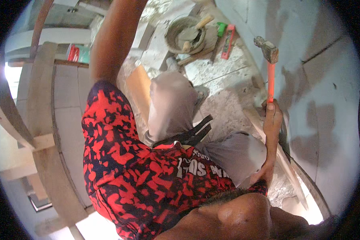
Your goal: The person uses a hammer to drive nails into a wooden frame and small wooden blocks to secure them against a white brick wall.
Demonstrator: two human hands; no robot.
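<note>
My right hand (272, 120) is wrapped round the orange handle of a hammer (271, 78). The hammer points upward in the view, its worn, mortar-stained head close in front of the pale wall (328, 84). My left arm (118, 40) stretches up past the top edge, so the left hand is out of sight. Beyond my bent knees a dark bucket (171, 45) holds grey wet mix, with a wooden-handled tool (204, 22) resting in it. Beside the bucket lie a red spirit level (228, 42) and a tool with a green grip (221, 29).
Rough, mortar-splashed ground (224, 100) spreads around my legs. A wooden board (139, 90) lies by my left knee. Timber beams (44, 96) stand at the left, near a red and teal container (78, 53). A long wood strip (286, 164) runs along the wall's foot.
</note>
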